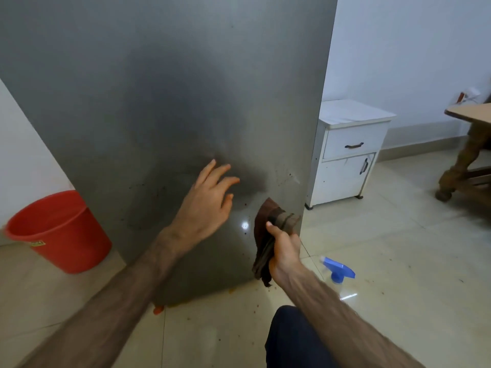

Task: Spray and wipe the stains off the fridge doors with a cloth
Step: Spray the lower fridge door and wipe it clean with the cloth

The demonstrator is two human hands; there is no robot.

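The right hand (283, 251) is gripping the folded brown cloth (268, 235) against the grey steel fridge door (159, 102); the left hand (207, 200), fingers apart, is hovering. The bunched cloth is probably risking smearing the dark specks.

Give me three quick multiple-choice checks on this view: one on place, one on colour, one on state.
1. Where is the spray bottle? A on the floor right of the fridge door B in the bucket C on the cabinet
2. What colour is the bucket? A blue B red C white
3. What is the right hand doing? A hanging idle B holding the bottle C gripping the cloth

Answers: 1 A, it lies on the tiles. 2 B, it is plainly red. 3 C, fingers curl round the brown cloth; the left hand is spread open.
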